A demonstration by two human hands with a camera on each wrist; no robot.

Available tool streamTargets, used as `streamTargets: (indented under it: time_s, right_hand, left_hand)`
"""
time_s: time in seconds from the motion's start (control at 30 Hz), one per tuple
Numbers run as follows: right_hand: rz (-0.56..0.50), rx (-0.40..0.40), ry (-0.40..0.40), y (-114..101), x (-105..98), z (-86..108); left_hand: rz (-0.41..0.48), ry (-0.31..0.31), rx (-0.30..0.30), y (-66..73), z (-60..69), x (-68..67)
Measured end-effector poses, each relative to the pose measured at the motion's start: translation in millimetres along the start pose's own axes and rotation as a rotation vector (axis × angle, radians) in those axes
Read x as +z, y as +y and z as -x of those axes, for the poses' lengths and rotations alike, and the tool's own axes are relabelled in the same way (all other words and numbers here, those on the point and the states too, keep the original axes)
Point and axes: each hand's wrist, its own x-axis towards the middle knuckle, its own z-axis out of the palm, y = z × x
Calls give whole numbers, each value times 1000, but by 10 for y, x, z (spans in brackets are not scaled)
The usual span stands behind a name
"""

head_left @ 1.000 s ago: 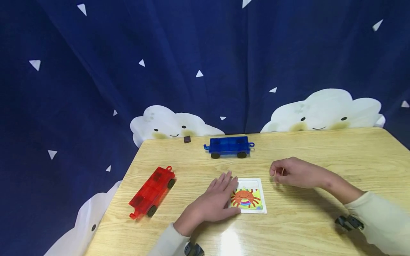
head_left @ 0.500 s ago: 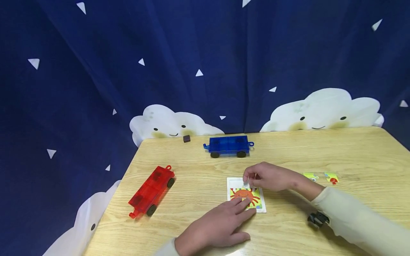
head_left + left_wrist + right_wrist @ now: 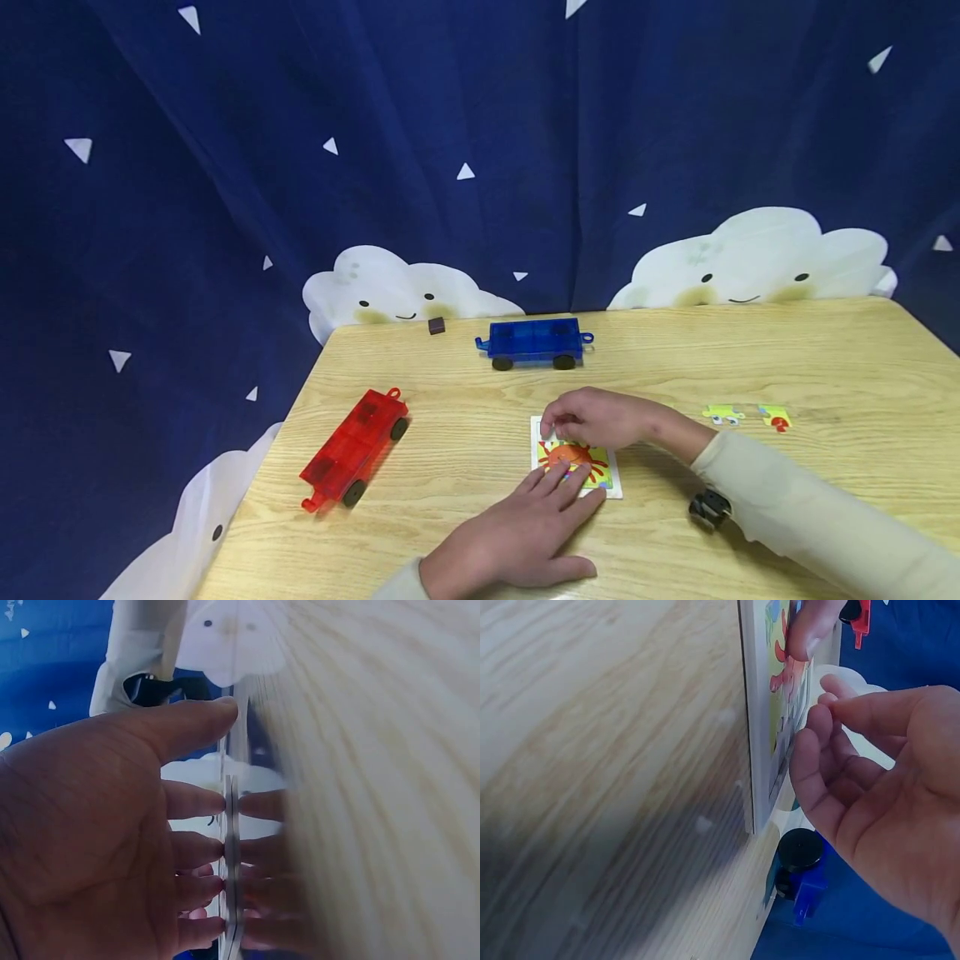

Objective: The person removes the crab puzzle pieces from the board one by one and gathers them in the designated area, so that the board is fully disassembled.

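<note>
A framed crab jigsaw puzzle (image 3: 616,478) lies on the wooden table; its upper part shows pale bare backing. My left hand (image 3: 521,533) rests its straight fingertips on the puzzle's lower part, and in the left wrist view its fingers touch the thin edge-on board (image 3: 232,862). Over the upper left of the frame, my right hand (image 3: 600,417) has curled fingers, thumb against index finger, pinching a small puzzle piece that is mostly hidden. Two loose puzzle pieces, one with eyes (image 3: 723,414) and one with a red claw (image 3: 776,417), lie to the right.
A red toy wagon (image 3: 356,450) stands at the left and a blue toy wagon (image 3: 535,340) behind the puzzle. A small dark block (image 3: 437,326) sits at the table's back edge. A dark blue curtain (image 3: 480,108) with clouds hangs behind.
My right hand has moved left from beside the puzzle to over its upper part, uncovering the two loose pieces. My left hand has shifted from the puzzle's left edge to its lower part.
</note>
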Motion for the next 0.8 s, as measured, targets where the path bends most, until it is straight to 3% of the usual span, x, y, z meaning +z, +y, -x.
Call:
streamTargets:
  time_s: [0.5,0.8]
  right_hand:
    - [23,-45,-32,7,28,3]
    - [19,2,-24,5,54,13]
  left_hand:
    - [22,5,-23,38,-25,3]
    - [46,6,-32,50,-41,9]
